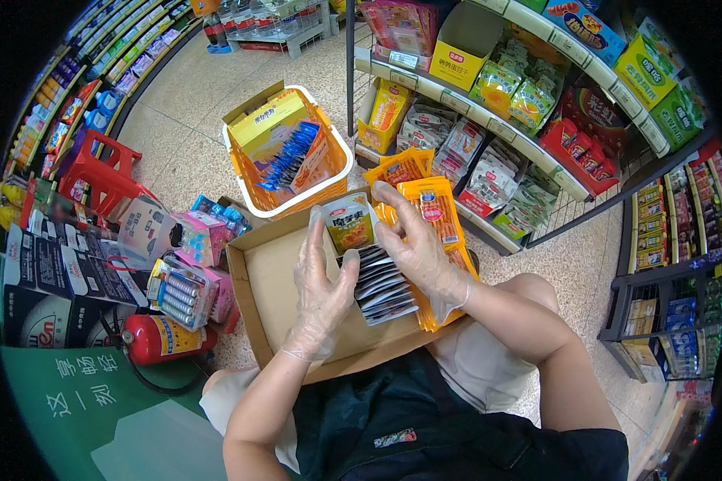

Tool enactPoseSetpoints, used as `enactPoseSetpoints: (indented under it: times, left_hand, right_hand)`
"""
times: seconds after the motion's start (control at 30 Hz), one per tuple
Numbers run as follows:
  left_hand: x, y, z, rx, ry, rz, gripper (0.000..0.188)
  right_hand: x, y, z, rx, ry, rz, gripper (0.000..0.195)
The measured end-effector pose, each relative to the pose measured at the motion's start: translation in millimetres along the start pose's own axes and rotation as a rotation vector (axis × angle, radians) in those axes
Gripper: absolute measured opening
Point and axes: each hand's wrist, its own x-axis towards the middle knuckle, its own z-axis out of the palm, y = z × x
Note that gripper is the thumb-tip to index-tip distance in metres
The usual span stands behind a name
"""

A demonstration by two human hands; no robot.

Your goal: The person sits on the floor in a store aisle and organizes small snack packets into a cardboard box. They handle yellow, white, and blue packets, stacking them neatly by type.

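Both hands wear clear plastic gloves above a shallow cardboard box point(277, 282) on my lap. My left hand point(325, 276) is raised with fingers and thumb apart, holding nothing. My right hand point(418, 252) is bent beside a green printed snack packet point(350, 222) standing at the box's far side; whether its fingers touch the packet's edge I cannot tell. Between the hands, a row of dark and silver packets point(385, 288) lies in the box. Orange snack packets point(434, 216) are stacked along the box's right side, partly under my right hand and wrist.
An orange basket with a white rim point(348, 162) holds blue packets point(292, 153) and a yellow carton point(268, 123). Snack shelves point(457, 105) rise beyond and to the right. At left are a red stool point(105, 162), packaged goods point(183, 294), dark cartons point(39, 264) and a fire extinguisher point(168, 338).
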Motion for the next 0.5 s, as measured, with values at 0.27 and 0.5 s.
enactPoseSetpoints:
  times: [0.27, 0.5]
  left_hand:
    - [3.6, 0.6, 2.8, -0.025, 0.015, 0.039, 0.081]
    - [0.7, 4.0, 0.2, -0.01, -0.025, 0.052, 0.08]
  right_hand:
    - [1.1, -3.3, -1.3, -0.018, -0.021, 0.03, 0.061]
    - [4.1, 7.3, 1.2, 0.018, -0.03, -0.002, 0.061]
